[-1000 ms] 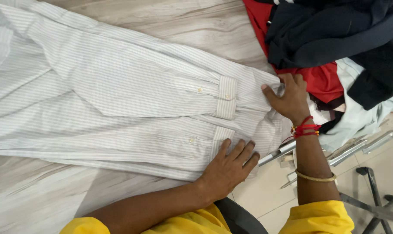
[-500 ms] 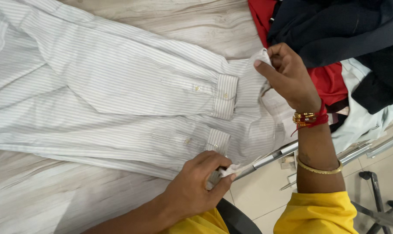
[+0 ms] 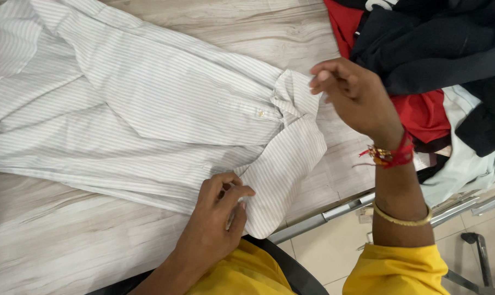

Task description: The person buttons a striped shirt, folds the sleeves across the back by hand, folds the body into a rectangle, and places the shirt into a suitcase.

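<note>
A white shirt with thin grey stripes point(image 3: 149, 109) lies flat on the light wood-grain table point(image 3: 67, 246), sleeves laid across its body. Its lower end is folded back over itself near the table's front edge. My left hand point(image 3: 217, 216) pinches the folded hem at the near side. My right hand point(image 3: 354, 95), with red threads and a gold bangle on the wrist, is raised at the far corner of the fold, fingers closed at the cloth's edge; motion blur hides the exact grip.
A heap of clothes sits at the right: a red garment point(image 3: 422, 112), dark navy ones point(image 3: 438, 43) and a pale blue one point(image 3: 466, 164). Metal rails point(image 3: 324, 216) run along the table's edge, above a tiled floor and a chair base point(image 3: 477, 246).
Both hands went from pressing flat on the shirt's lower end to pinching its hem, then carried it up and leftward, folding that end over the shirt.
</note>
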